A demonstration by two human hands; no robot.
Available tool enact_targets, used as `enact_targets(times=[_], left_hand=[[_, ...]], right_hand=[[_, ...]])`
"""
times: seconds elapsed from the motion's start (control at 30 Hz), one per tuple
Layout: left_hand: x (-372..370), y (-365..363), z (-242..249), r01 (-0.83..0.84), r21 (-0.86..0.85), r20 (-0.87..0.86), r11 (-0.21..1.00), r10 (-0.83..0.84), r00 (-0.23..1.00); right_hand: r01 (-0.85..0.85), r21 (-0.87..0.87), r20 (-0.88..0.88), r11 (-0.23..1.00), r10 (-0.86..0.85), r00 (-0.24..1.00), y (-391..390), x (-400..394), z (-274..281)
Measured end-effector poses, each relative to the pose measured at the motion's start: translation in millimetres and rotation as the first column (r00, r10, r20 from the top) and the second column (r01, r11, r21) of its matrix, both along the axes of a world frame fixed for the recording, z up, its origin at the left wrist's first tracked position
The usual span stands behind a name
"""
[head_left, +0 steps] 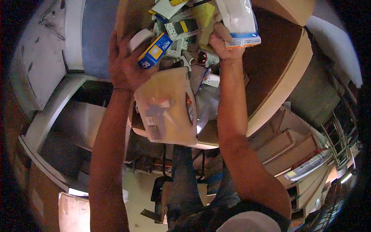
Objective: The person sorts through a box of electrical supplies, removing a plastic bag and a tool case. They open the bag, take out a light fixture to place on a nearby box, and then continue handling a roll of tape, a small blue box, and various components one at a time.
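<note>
My left hand (130,65) is at the left side of an open cardboard box (276,77), its fingers and thumb curved around a small blue-and-yellow ROYU carton (155,51). A white rounded piece (141,39) lies against those same fingers. On the other side, my right hand (227,45) grips the lower edge of a clear plastic packet (239,19) with a white item inside and a blue and orange band. Between the hands lie jumbled small parts, among them a packaged piece with a dark and yellow face (183,28) and white pipe-like fittings (188,58).
A pale carton flap or pack with a label (166,108) stands at the near side of the box. Cardboard trays (288,145) sit low on the right beside a wire rack (340,143). Another carton (74,212) is on the floor at left.
</note>
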State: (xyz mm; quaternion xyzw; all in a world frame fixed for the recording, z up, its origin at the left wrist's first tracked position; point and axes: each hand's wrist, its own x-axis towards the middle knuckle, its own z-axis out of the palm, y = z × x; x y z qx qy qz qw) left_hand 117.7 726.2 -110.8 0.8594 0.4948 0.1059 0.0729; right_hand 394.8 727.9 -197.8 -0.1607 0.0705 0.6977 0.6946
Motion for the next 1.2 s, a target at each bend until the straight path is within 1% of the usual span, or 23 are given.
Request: enact_targets(times=[0.03, 0.17, 0.2, 0.27, 0.3, 0.33, 0.37, 0.4, 0.47, 0.53, 0.57, 0.63, 0.73, 0.77, 0.8, 0.87, 0.9, 0.97, 1.0, 1.07, 1.1, 1.17, 1.2], left_hand=[[-1.0, -0.8, 0.6, -0.003, -0.003, -0.004, 1.0, 0.002, 1.0], [0.8, -1.7, 1.2, -0.001, 0.013, 0.001, 1.0, 0.001, 1.0], [0.1, -1.8, 2.0, -0.013, 0.0, -0.011, 1.0, 0.013, 1.0], [-2.1, -1.6, -1.4, -0.014, 0.006, -0.015, 1.0, 0.014, 1.0], [-3.4, -1.7, -2.2, -0.01, 0.007, -0.011, 1.0, 0.01, 1.0], [-3.3, -0.6, -0.8, -0.01, 0.01, -0.015, 1.0, 0.01, 1.0], [-2.5, 0.1, 0.7, -0.006, -0.008, -0.03, 1.0, 0.006, 1.0], [-1.5, 0.4, 1.5, -0.002, -0.027, -0.044, 1.0, 0.0, 0.999], [-1.7, -1.6, -2.1, -0.015, -0.021, -0.024, 1.0, 0.015, 1.0], [0.9, -2.4, -2.6, -0.022, -0.023, 0.004, 0.999, 0.022, 1.0], [2.1, -1.6, 1.2, -0.007, -0.041, -0.025, 0.999, 0.006, 1.0], [2.4, 0.4, 0.7, 0.016, -0.061, -0.051, 0.998, -0.019, 0.999], [-0.2, 1.1, -0.9, 0.034, -0.026, 0.016, 0.999, -0.033, 0.999], [0.8, 1.0, 1.3, 0.026, -0.04, -0.016, 0.999, -0.026, 1.0], [2.2, 1.6, 3.2, 0.017, -0.05, -0.048, 0.999, -0.019, 0.999], [5.1, 2.0, 3.3, 0.016, -0.045, -0.046, 0.999, -0.018, 0.999], [5.9, 1.5, 2.9, 0.012, -0.045, -0.05, 0.999, -0.015, 0.999], [5.1, -0.9, 0.3, 0.008, -0.041, -0.04, 0.999, -0.01, 0.999], [5.1, -2.6, -0.5, -0.001, -0.037, -0.031, 0.999, 0.0, 1.0], [2.9, -1.2, -1.0, -0.007, -0.048, -0.028, 0.999, 0.005, 1.0], [1.7, -2.8, -0.2, -0.014, -0.068, -0.03, 0.998, 0.012, 0.999], [2.9, -1.3, 0.2, -0.009, -0.053, -0.026, 0.999, 0.008, 1.0], [3.3, 0.3, -0.4, -0.003, -0.033, -0.021, 0.999, 0.003, 1.0]], right_hand=[[0.001, 0.13, -0.368, 0.991, 0.047, 0.929, 2.7, -2.7, -2.7], [-0.028, 0.147, -0.314, 0.989, 0.074, 0.947, 1.2, -15.9, -14.2], [-0.079, 0.073, -0.024, 0.994, 0.081, 0.996, -5.9, -19.3, -21.3], [-0.109, -0.007, 0.262, 0.994, 0.107, 0.959, -13.8, -22.6, -30.4], [-0.181, -0.115, 0.917, 0.977, 0.175, 0.358, -17.2, -22.9, -35.0], [-0.191, -0.179, 0.982, 0.965, 0.164, -0.096, -16.4, -27.8, -33.6], [-0.135, -0.235, 0.838, 0.963, 0.13, -0.53, -15.7, -32.7, -32.5], [-0.092, -0.175, 0.874, 0.98, 0.112, -0.472, -15.2, -48.1, -33.9], [-0.038, -0.119, 0.902, 0.992, 0.092, -0.421, -7.8, -74.9, -26.0], [0.061, -0.384, 0.854, 0.921, 0.38, -0.355, 2.3, -88.4, -15.1], [0.072, -0.39, 0.848, 0.918, 0.388, -0.36, 3.3, -87.0, -20.7], [0.126, -0.137, 0.88, 0.983, 0.179, -0.44, 12.8, -83.9, -33.5], [0.158, -0.078, 0.905, 0.984, 0.136, -0.402, 17.5, -92.5, -39.6], [0.097, -0.2, 0.912, 0.975, 0.222, -0.345, 15.0, -98.3, -41.4], [0.102, -0.198, 0.911, 0.975, 0.221, -0.348, 16.1, -107.1, -42.7], [-0.077, -0.095, 0.889, 0.993, 0.05, -0.456, 18.9, -118.9, -43.5], [-0.072, -0.096, 0.888, 0.993, 0.053, -0.457, 19.4, -115.4, -45.3], [-0.18, -0.25, 0.864, 0.951, 0.136, -0.484, 22.6, -105.0, -33.3], [-0.175, -0.258, 0.862, 0.95, 0.144, -0.486, 19.7, -99.1, -33.3], [-0.172, -0.086, 0.903, 0.981, 0.004, -0.429, 20.0, -85.5, -31.9], [-0.104, -0.164, 0.906, 0.981, 0.109, -0.409, 13.8, -74.6, -29.9], [0.224, -0.027, 0.898, 0.974, 0.122, -0.423, -1.7, -47.8, -46.1], [0.324, -0.05, 0.834, 0.945, 0.218, -0.507, -10.8, -27.4, -59.6]])
